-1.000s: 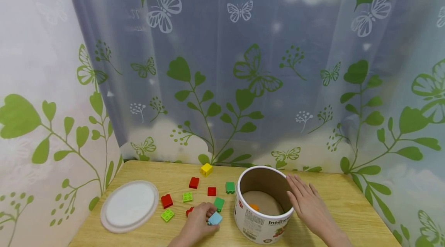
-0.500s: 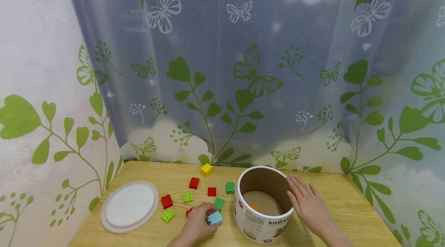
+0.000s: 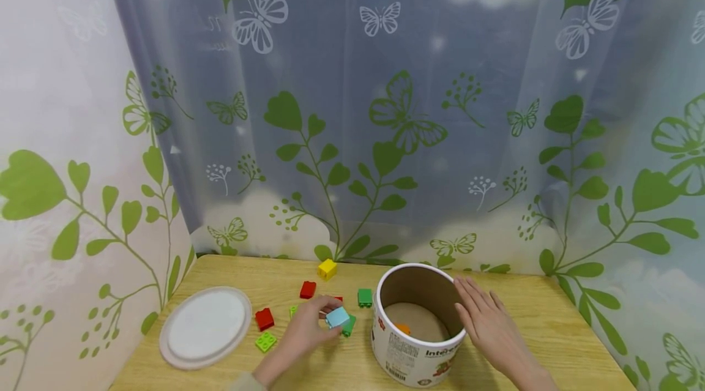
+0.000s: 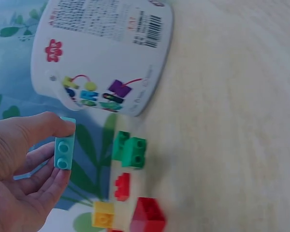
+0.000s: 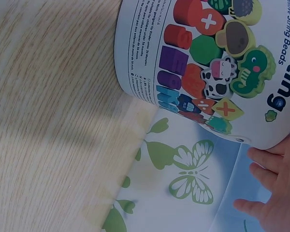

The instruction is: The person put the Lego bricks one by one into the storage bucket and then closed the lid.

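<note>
My left hand (image 3: 306, 327) pinches a light blue toy brick (image 3: 338, 317) between thumb and fingers. In the left wrist view the brick's studs (image 4: 63, 153) show, and it is up off the table. A green brick (image 3: 349, 325) is partly hidden behind it, and another green brick (image 3: 365, 297) lies near the bucket. With straight fingers my right hand (image 3: 490, 325) rests on the right rim of the round white bucket (image 3: 404, 359). Something orange (image 3: 403, 328) lies inside the bucket. Printed toy pictures cover the bucket's wall (image 5: 208, 72) in the right wrist view.
Red bricks (image 3: 264, 318) and lime green bricks (image 3: 265, 341) are scattered left of my left hand. A yellow brick (image 3: 327, 268) stands near the back edge. At the table's left lies a round white lid (image 3: 206, 327). A patterned curtain (image 3: 352, 134) hangs behind the table.
My left hand has raised the light blue brick and moved it away from me, across the red and lime bricks. My right hand and the bucket have stayed put.
</note>
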`<state>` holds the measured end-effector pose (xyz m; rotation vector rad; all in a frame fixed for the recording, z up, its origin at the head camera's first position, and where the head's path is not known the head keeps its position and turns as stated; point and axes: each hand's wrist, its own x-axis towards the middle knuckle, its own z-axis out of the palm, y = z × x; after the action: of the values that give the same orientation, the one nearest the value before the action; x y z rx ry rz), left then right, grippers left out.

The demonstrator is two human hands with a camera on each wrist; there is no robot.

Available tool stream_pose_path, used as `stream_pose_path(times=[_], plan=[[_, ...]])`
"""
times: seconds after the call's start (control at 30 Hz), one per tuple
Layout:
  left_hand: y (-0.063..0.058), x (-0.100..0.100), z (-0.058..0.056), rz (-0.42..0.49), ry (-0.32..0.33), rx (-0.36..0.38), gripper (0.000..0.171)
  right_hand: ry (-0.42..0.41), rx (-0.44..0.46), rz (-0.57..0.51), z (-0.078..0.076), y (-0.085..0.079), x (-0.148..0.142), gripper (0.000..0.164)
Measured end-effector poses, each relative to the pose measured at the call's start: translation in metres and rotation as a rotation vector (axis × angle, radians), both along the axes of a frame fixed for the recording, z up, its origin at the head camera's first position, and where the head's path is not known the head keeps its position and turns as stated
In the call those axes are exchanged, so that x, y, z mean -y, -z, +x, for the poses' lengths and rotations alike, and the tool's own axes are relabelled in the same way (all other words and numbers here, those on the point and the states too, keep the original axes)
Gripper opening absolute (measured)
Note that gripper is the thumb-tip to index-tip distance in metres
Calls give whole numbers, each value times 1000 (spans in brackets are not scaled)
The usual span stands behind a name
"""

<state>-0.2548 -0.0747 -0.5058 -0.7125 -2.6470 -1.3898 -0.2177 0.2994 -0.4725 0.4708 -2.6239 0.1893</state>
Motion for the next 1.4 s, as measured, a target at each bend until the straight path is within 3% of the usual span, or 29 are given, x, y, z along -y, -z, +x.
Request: stream_pose_path(times=[0.27, 0.63, 0.93, 1.17, 1.4], plan=[[-18, -2, -2, -7, 4, -108, 37, 7, 34, -12, 1, 0, -1, 50], [-37, -8, -6, -26, 5, -123, 37, 3, 21, -7, 1, 0, 0, 49], [-51, -15, -12, -52, 3, -182, 37, 5, 19, -4, 0, 1, -1, 49], [-64, -25, -15, -55, 12, -208, 36, 9, 50, -11, 1, 0, 0, 50], [-73, -40, -16, -40, 36, -234, 35, -4, 11, -9, 0, 1, 0, 49]])
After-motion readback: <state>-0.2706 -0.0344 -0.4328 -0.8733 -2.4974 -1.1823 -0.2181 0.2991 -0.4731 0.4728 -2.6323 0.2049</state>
